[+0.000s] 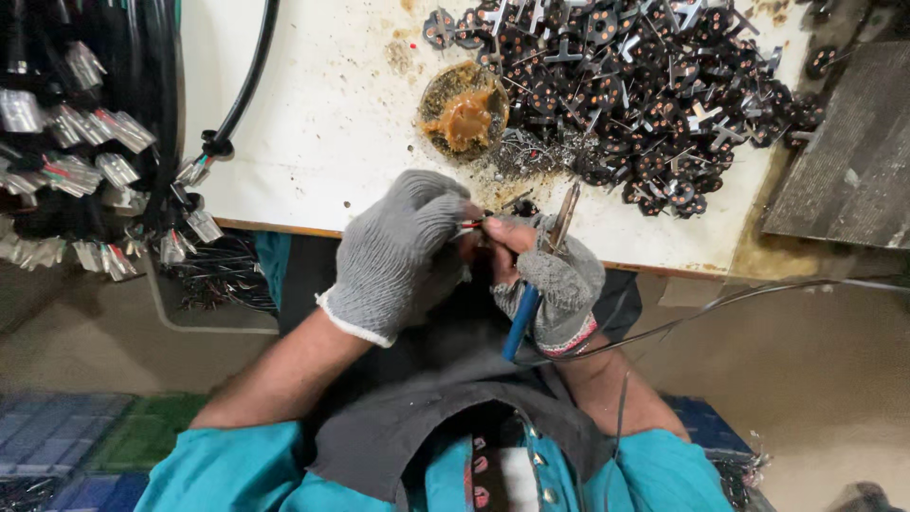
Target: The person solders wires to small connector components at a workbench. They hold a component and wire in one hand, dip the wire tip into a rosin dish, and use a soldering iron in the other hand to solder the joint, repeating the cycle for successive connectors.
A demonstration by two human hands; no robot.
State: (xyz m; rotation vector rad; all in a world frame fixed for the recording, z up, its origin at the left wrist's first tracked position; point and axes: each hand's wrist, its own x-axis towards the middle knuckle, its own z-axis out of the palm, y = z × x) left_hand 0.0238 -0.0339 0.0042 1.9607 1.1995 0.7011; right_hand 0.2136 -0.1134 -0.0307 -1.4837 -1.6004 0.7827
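While both hands meet at the centre of the frame, just below the near edge of the bench [322, 123], the work sits between the fingertips. The left hand [403, 251], in a grey knit glove, is curled closed around thin wires [471, 225] with red insulation, pinching them so the ends stay presented to the tool. The right hand [555, 280], in a fingerless grey glove, is closed around the blue handle of a soldering iron [545, 265], gripped pen-fashion with the metal tip angled up toward the wire ends; its cord trails off to the right of the frame. A round tin of brown flux paste [463, 109] stands on the bench just above the hands, within easy reach for dipping. A large heap of black plug inserts with metal pins [635, 85] fills the upper right. Bundles of black cables with silver-wrapped ends [85, 161] hang at the upper left, off the bench edge.
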